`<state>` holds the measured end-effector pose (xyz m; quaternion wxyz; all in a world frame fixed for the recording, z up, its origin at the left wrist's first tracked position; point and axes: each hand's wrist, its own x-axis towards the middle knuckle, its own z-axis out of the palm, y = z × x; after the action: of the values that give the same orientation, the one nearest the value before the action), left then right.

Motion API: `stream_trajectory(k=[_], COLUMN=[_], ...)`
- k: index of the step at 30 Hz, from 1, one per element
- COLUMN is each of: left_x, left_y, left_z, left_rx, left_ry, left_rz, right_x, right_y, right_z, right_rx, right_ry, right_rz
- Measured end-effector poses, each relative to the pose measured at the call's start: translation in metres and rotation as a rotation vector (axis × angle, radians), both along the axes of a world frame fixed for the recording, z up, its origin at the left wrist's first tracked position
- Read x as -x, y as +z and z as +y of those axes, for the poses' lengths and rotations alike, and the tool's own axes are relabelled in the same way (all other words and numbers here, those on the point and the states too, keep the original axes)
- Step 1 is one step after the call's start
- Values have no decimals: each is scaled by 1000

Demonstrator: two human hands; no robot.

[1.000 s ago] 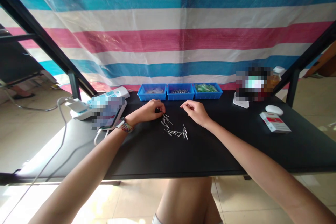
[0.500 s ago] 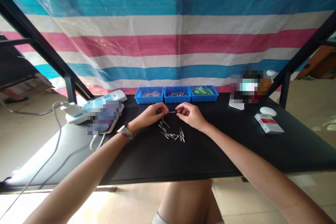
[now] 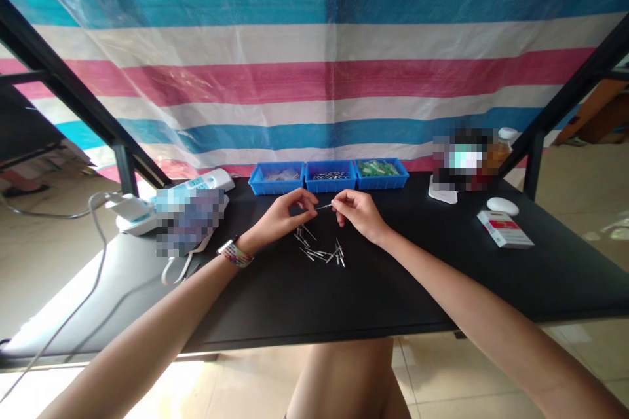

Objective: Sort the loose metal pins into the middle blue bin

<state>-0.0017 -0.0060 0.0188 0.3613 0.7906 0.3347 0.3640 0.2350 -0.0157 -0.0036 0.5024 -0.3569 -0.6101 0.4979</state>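
My left hand and my right hand meet above a black table, a little in front of three blue bins. Both pinch the ends of one thin metal pin, held level between the fingertips. Just below the hands, a loose pile of several similar metal pins lies on the tabletop. A beaded band sits on my left wrist.
Three blue bins stand in a row at the table's back: one with clear parts, one with metal pins, one with green parts. A white device with a cable lies left. A white mouse and a red-white box lie right.
My left hand lifted from the pile with a pin, and my right hand came in to pinch its other end. Both hands have risen slightly off the table.
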Motion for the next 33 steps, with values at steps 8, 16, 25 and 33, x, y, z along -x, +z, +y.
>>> stream_trajectory(k=[8,16,25,33], left_x=[-1,-1,-1,13], left_y=[1,0,-1,-7], left_z=[-3,-2,-3,13], left_rx=[-124,-148,-91,-48], left_ry=[122,216,158,196], left_rz=[64,118,113,68], right_x=[1,3,4,2], right_y=[-1,-1,-2,12], right_z=[2,2,-3,24], right_rx=[32,74,41,114], right_ry=[-22,18,14,-282], right_rz=[42,110,58,205])
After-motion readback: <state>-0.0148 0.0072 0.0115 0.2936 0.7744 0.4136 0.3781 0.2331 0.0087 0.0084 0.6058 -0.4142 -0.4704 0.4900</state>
